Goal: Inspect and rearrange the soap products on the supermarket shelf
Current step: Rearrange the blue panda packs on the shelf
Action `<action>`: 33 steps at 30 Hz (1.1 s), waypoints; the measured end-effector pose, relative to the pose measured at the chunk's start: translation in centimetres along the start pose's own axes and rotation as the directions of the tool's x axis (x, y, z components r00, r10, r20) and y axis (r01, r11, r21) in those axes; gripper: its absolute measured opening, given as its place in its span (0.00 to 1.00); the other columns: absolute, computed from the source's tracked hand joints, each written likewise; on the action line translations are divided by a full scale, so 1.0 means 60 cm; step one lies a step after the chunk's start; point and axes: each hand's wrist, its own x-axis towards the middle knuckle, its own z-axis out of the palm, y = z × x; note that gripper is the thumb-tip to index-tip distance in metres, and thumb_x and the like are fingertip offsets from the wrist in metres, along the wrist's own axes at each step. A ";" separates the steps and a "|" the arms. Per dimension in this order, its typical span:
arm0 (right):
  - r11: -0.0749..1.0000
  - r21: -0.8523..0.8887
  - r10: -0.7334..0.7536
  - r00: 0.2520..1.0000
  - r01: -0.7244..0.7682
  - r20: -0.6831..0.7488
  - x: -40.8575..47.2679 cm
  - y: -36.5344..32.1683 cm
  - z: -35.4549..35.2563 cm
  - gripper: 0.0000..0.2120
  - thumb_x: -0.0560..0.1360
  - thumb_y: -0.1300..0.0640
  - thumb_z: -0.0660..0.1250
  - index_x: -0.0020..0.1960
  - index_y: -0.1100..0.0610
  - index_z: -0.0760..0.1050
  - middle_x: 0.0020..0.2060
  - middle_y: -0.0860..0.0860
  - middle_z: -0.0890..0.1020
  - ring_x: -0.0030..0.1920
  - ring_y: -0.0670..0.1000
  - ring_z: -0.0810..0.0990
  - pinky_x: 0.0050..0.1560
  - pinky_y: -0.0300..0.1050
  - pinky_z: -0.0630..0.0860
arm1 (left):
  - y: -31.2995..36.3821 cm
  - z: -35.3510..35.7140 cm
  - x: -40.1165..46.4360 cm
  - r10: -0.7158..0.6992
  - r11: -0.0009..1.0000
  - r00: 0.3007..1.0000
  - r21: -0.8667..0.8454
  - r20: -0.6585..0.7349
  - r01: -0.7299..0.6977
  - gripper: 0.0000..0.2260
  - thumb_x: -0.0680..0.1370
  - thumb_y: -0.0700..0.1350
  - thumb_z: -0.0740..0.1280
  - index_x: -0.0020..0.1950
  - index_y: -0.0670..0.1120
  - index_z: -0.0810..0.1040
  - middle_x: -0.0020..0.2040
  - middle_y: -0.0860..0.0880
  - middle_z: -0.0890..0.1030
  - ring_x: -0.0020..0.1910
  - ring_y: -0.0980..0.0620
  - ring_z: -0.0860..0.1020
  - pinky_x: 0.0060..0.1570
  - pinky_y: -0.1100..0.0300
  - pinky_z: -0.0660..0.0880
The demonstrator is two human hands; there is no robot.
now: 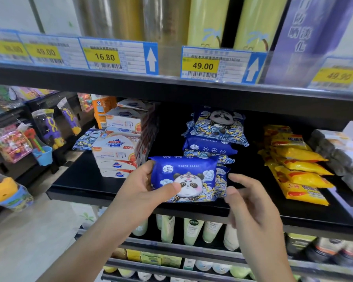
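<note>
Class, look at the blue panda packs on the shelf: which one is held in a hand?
The front panda pack, gripped by the left hand; the other packs lie stacked behind it, untouched.

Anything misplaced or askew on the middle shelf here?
Yes. One blue panda pack lies behind the white soap boxes, apart from the main panda stack. That stack's top pack sits tilted. The left hand holds another pack.
</note>
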 end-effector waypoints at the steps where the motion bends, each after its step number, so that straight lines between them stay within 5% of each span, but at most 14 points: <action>1: 0.992 0.078 0.093 0.995 -0.096 0.044 0.003 -0.009 -0.002 0.08 0.76 0.47 0.68 0.54 0.41 0.81 0.36 0.51 0.80 0.30 0.51 0.76 0.34 0.44 0.73 | 0.000 0.000 -0.001 0.016 1.000 1.000 0.010 -0.001 -0.016 0.17 0.76 0.37 0.74 0.62 0.49 0.78 0.55 0.53 0.87 0.55 0.55 0.85 0.55 0.63 0.80; 5: 0.905 0.215 0.322 0.920 -0.368 0.222 0.009 -0.037 -0.005 0.19 0.69 0.37 0.65 0.54 0.44 0.82 0.34 0.58 0.81 0.28 0.57 0.75 0.26 0.47 0.70 | -0.004 0.000 -0.005 0.080 0.997 0.997 0.024 -0.016 -0.079 0.18 0.74 0.37 0.76 0.60 0.49 0.77 0.53 0.54 0.87 0.53 0.56 0.85 0.50 0.66 0.79; 10: 0.748 0.215 0.526 0.758 -0.628 0.387 0.020 -0.046 0.001 0.34 0.64 0.27 0.61 0.63 0.43 0.76 0.39 0.63 0.84 0.26 0.59 0.78 0.26 0.44 0.73 | -0.011 -0.005 -0.007 0.208 0.973 0.978 0.109 -0.016 -0.205 0.21 0.73 0.39 0.78 0.61 0.54 0.78 0.56 0.54 0.85 0.55 0.54 0.83 0.56 0.61 0.78; 16: 0.643 0.213 0.501 0.614 -0.736 0.610 0.024 -0.052 -0.008 0.37 0.71 0.24 0.55 0.63 0.49 0.81 0.51 0.64 0.85 0.34 0.58 0.81 0.27 0.45 0.77 | -0.015 -0.001 -0.018 0.337 0.903 0.939 0.257 0.070 -0.343 0.21 0.74 0.33 0.76 0.60 0.55 0.80 0.58 0.52 0.83 0.60 0.49 0.79 0.61 0.56 0.75; 25: 0.653 0.220 0.517 0.638 -0.725 0.570 0.027 -0.042 -0.001 0.25 0.75 0.38 0.68 0.64 0.54 0.78 0.53 0.63 0.85 0.33 0.55 0.80 0.25 0.43 0.76 | -0.026 0.011 -0.011 0.383 0.867 0.921 0.316 0.072 -0.385 0.26 0.72 0.31 0.77 0.58 0.60 0.80 0.64 0.56 0.81 0.69 0.50 0.76 0.68 0.47 0.73; 28: 0.646 0.271 0.512 0.668 -0.714 0.540 0.029 -0.040 0.005 0.20 0.77 0.48 0.69 0.66 0.55 0.76 0.46 0.59 0.85 0.30 0.54 0.81 0.22 0.40 0.74 | -0.027 0.012 -0.009 0.425 0.834 0.902 0.353 0.079 -0.424 0.27 0.71 0.31 0.77 0.58 0.61 0.80 0.66 0.60 0.79 0.72 0.53 0.73 0.69 0.51 0.71; 31: 0.757 0.258 0.421 0.750 -0.600 0.509 0.032 -0.027 -0.002 0.18 0.83 0.64 0.61 0.72 0.56 0.71 0.28 0.49 0.84 0.24 0.46 0.80 0.20 0.35 0.72 | -0.033 0.010 -0.006 0.449 0.807 0.891 0.400 0.061 -0.434 0.26 0.71 0.37 0.77 0.63 0.62 0.79 0.70 0.61 0.75 0.74 0.54 0.70 0.69 0.51 0.70; 33: 0.732 0.263 0.433 0.727 -0.629 0.533 0.037 -0.030 -0.002 0.20 0.81 0.64 0.64 0.70 0.51 0.72 0.35 0.53 0.87 0.28 0.50 0.82 0.22 0.39 0.75 | -0.038 0.008 -0.004 0.433 0.817 0.901 0.413 0.024 -0.403 0.30 0.72 0.34 0.77 0.66 0.62 0.77 0.72 0.61 0.72 0.75 0.55 0.69 0.70 0.51 0.69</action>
